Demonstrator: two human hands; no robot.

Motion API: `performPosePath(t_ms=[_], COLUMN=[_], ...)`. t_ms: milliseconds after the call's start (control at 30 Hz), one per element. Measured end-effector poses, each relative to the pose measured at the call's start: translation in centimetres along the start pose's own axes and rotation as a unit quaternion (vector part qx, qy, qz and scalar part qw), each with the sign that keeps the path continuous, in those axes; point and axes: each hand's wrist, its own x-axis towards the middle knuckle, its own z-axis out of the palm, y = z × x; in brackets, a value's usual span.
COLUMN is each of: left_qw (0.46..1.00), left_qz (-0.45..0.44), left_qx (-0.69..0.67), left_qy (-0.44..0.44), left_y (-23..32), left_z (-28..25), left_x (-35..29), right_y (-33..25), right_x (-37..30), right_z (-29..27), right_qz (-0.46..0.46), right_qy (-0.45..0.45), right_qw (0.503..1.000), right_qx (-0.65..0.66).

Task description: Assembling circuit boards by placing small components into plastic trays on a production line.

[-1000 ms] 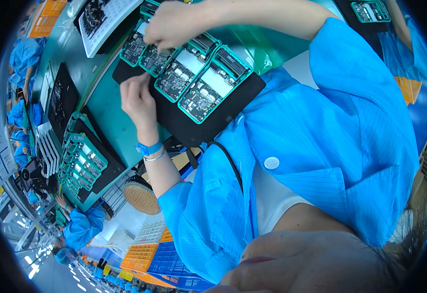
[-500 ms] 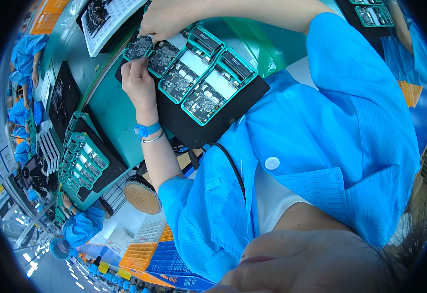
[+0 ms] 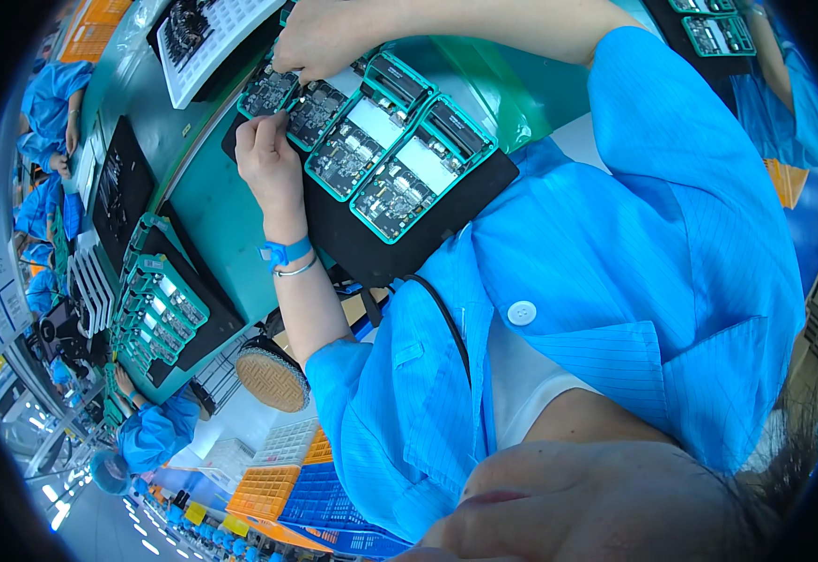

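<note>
A row of teal-framed circuit boards lies on a black mat [image 3: 353, 245] in front of me. Two boards, the nearest circuit board [image 3: 395, 192] and the middle circuit board [image 3: 345, 155], show white rectangles and black parts. My left hand [image 3: 268, 159], wearing a blue wristband [image 3: 285, 251], has its fingers bent together at the edge of a farther circuit board [image 3: 315, 112]. Over the far end of the row, my right hand [image 3: 320, 39] has curled fingers pointing down near the farthest circuit board [image 3: 268, 91]. Whatever the fingertips pinch is too small or hidden to make out.
A white tray [image 3: 205, 56] with dark parts stands beyond the row. To the left, more framed boards [image 3: 161, 309] rest in a rack on another black mat. Green plastic film [image 3: 488, 84] lies at the right. Co-workers sit along the left; a stool [image 3: 273, 375] is below.
Both hands stay at the same boards, with only slight shifts of the fingers. The whole view has moved very slightly. A co-worker's hand at the far left has lowered a little.
</note>
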Motion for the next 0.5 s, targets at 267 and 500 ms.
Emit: performPosePath(t_ms=[267, 500], left_qw=[1.000, 1.000], left_qz=[0.000, 0.002], left_qx=[0.004, 0.000], left_qy=[0.002, 0.008], left_y=[-0.03, -0.07], left_z=[0.06, 0.09], left_x=[-0.14, -0.17], right_y=[-0.40, -0.36], right_x=[-0.14, -0.43], right_z=[-0.12, 0.14], right_qz=[-0.001, -0.040], right_qy=[-0.015, 0.026], right_qw=[1.000, 0.999], right_qx=[-0.007, -0.025])
